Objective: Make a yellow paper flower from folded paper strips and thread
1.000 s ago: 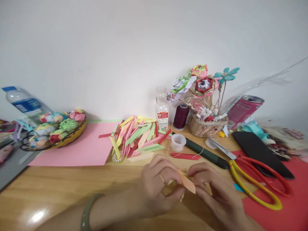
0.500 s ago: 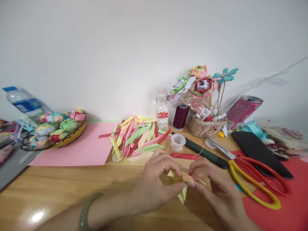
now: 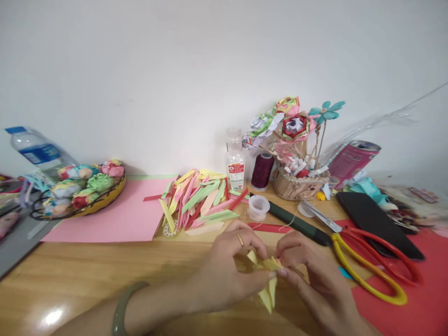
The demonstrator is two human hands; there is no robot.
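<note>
Between my two hands is a small piece of folded yellow paper [image 3: 268, 294] with pointed ends, some hanging down and one sticking up at the left. A bit of orange paper shows at its top right. My left hand [image 3: 235, 263], with a ring on one finger, pinches the paper from the left. My right hand [image 3: 311, 270] grips it from the right with thumb and fingertips. A thin thread or stick shows faintly by the right fingers. Behind the hands lies a heap of folded paper strips [image 3: 201, 198] in pink, green, yellow and red.
Scissors [image 3: 373, 261] with red and yellow handles lie right of my hands, near a black phone [image 3: 378, 224] and a dark green cutter [image 3: 297, 219]. Behind stand a thread spool [image 3: 262, 171], a glass bottle [image 3: 235, 161] and a flower basket [image 3: 297, 182]. Pink paper [image 3: 140, 205] lies left.
The paper piece has turned in my fingers: more yellow shows and less orange. Its hanging points sit slightly lower. Both hands stay close together around it.
</note>
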